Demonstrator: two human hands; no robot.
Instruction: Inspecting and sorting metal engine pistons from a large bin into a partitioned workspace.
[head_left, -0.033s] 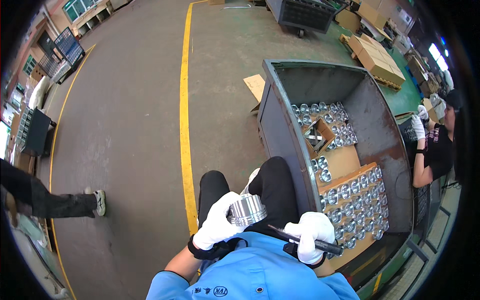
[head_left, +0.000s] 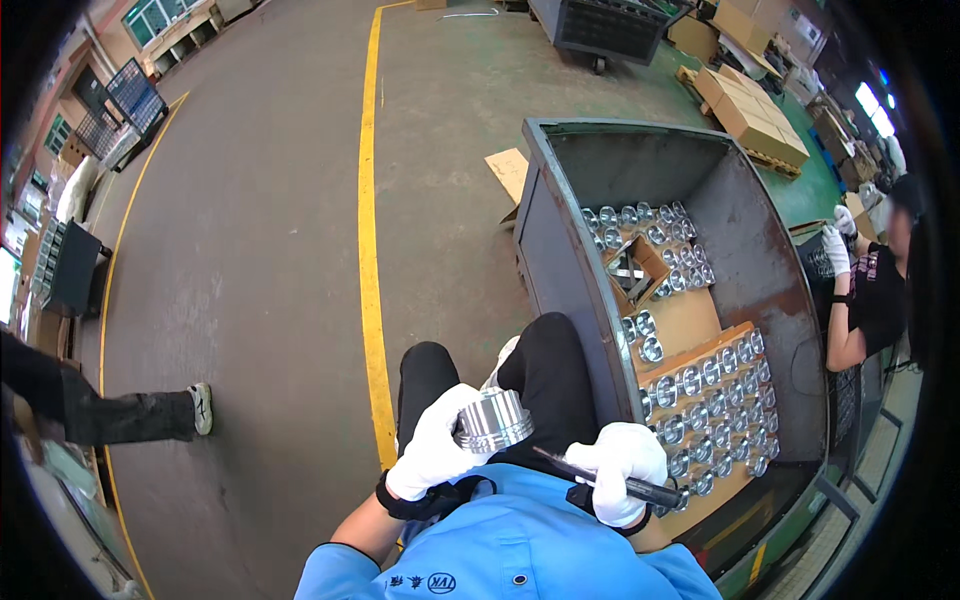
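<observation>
The white-gloved left grip (head_left: 437, 440) is closed around a shiny metal piston (head_left: 495, 421), to the left of the right grip (head_left: 622, 465). The right grip is wrapped around a slim dark tool (head_left: 652, 492) angled toward the piston. Ahead and to the right of the right grip, a grey bin (head_left: 562, 235) holds rows of other pistons (head_left: 690, 384).

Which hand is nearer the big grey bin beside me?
Right. Your right hand is by the bin, near its closest left corner; your left hand is farther off leftward.
</observation>
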